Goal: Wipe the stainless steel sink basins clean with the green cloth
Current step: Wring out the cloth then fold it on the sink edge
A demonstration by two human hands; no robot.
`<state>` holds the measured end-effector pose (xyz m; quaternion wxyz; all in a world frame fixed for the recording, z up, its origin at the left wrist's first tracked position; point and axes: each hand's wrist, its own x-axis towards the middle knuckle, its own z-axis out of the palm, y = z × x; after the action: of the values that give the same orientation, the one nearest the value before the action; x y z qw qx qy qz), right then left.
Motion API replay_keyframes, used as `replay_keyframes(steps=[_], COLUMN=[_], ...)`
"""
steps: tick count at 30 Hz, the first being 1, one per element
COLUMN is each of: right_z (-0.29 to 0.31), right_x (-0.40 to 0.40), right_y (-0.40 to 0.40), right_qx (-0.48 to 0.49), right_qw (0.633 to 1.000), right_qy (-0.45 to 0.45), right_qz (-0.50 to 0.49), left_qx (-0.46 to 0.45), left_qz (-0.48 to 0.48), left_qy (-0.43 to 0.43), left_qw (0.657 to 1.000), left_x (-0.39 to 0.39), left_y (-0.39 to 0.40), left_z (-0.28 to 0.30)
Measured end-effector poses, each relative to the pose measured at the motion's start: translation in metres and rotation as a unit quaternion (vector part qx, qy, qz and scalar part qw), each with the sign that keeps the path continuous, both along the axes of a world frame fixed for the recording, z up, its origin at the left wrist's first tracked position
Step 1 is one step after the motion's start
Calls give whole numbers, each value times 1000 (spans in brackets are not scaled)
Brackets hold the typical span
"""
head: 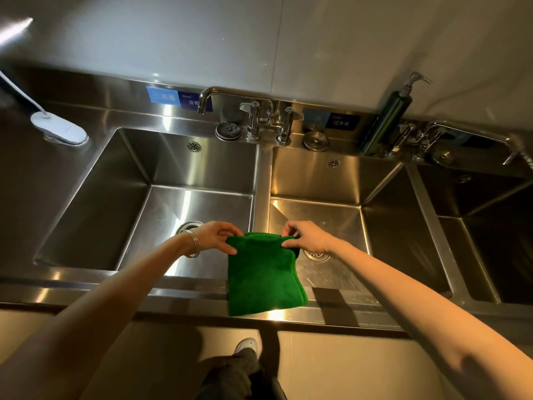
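Hanging at lower centre, folded green microfibre cloth is pinched by left hand and right hand fingers; flattening before pressing into stainless steel basins is advised.

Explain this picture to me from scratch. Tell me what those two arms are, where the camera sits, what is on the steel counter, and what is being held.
There is no machine here: the arms belong to a person, and the single picture comes from a camera worn on their head, looking forward and down. The left hand and right hand each pinch a top corner of a folded green cloth, which hangs in the air above the divider between the left basin and middle basin. A third basin sits at the right edge. Along the back ledge stand a faucet, two loose drain plugs, a green pump bottle and a second faucet. A white clip-like object rests on the counter at left. The cloth touches no basin.
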<state>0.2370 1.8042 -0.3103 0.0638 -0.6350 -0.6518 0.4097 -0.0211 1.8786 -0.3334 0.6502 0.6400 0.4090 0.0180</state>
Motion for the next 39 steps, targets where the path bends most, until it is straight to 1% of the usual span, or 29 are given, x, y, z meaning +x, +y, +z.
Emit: replay_keyframes(steps=[1, 4, 5, 7, 9, 11, 12, 14, 16, 17, 19, 20, 21, 22, 24, 27, 29, 32, 34, 35, 36, 37, 38, 39], right_z=[-2, -2, 0, 9, 23, 40, 49, 65, 79, 82, 80, 76, 70, 62, 45, 21, 10, 1, -4, -7, -10, -12, -12, -11], right_x=[2, 8, 9, 11, 12, 11, 11, 10, 7, 4, -6, -11, -17, -22, -29, -39, -43, -46, -46, -46, -47, -46, -45, -44], right_y=[0, -4, -4, -3, 0, 2, 2, -3, -12, -18, -32, -42, -52, -63, -85, -112, -122, -132, -138, -141, -143, -144, -144, -142], right_qx=[-11, -88, -106, -111, -75, -14, 15, 57, 96, 117, 142, 147, 149, 147, 132, 77, 78, 102, 121, 130, 135, 139, 132, 116], right_qw=[1000, 988, 983, 984, 990, 995, 996, 996, 994, 992, 986, 983, 982, 982, 980, 970, 963, 954, 944, 940, 939, 939, 941, 946], right_qy=[13, 104, 124, 124, 110, 92, 82, 61, 46, 28, -12, -24, -31, -39, -57, -85, -101, -144, -177, -187, -190, -188, -180, -163], right_qz=[-15, -73, -81, -72, -48, -27, -19, -9, 20, 47, 91, 102, 109, 114, 140, 216, 238, 242, 251, 253, 253, 254, 255, 255], left_qx=[-5, -10, -9, 6, 70, 151, 174, 193, 253, 303, 418, 465, 492, 502, 500, 493, 530, 606, 623, 607, 575, 530, 456, 372], left_qz=[37, 139, 157, 159, 126, 86, 76, 73, 32, -3, -58, -75, -85, -95, -123, -180, -213, -250, -272, -283, -286, -271, -229, -164], left_qy=[-6, -7, -7, -16, -17, -15, -26, -59, -69, -67, -41, -24, -7, 8, 40, 61, 62, 79, 102, 122, 132, 131, 123, 108], left_qw=[999, 990, 988, 987, 989, 985, 981, 977, 965, 951, 906, 882, 866, 860, 856, 849, 819, 751, 726, 733, 755, 793, 851, 907], left_x=[2, 7, 8, 9, 9, 7, 6, 0, -9, -14, -22, -25, -29, -32, -35, -37, -36, -32, -32, -33, -34, -34, -33, -29], left_y=[-1, -6, -6, -3, 4, 10, 12, 10, -2, -9, -28, -38, -48, -61, -91, -130, -142, -154, -161, -163, -162, -160, -158, -155], left_z=[-3, -10, -11, -6, 4, 22, 32, 50, 70, 76, 80, 76, 68, 58, 40, 20, 13, 8, 0, -1, -1, 2, 7, 11])
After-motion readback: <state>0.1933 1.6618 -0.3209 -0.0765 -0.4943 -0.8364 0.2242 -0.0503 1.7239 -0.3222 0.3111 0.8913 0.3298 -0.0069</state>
